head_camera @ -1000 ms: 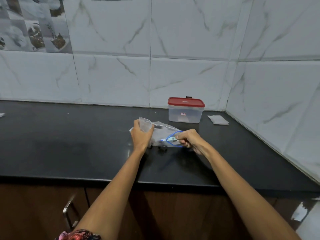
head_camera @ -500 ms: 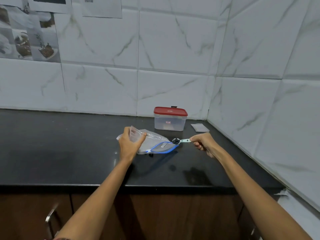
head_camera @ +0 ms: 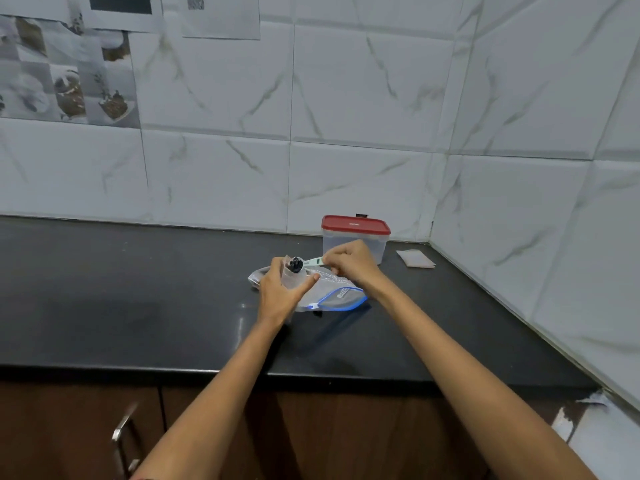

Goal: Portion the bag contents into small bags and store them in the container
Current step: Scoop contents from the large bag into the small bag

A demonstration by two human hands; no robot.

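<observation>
A large clear zip bag (head_camera: pixel 337 292) with a blue-edged opening lies on the black counter (head_camera: pixel 138 299). My left hand (head_camera: pixel 282 294) grips a small clear bag (head_camera: pixel 292 277) upright above it. My right hand (head_camera: pixel 349 261) pinches the handle of a pale green measuring spoon (head_camera: pixel 310 262). The spoon's bowl holds dark pieces right at the small bag's mouth. Behind my right hand stands a clear container (head_camera: pixel 356 240) with a red lid, shut.
A flat stack of small clear bags (head_camera: pixel 415 259) lies near the corner, right of the container. Tiled walls close the back and right sides. A cabinet handle (head_camera: pixel 121 429) sits below the counter's front edge.
My right hand drew the loaded spoon out of the large bag, swung right, then carried it left to the mouth of the small bag. My left hand kept hold of the small bag.
</observation>
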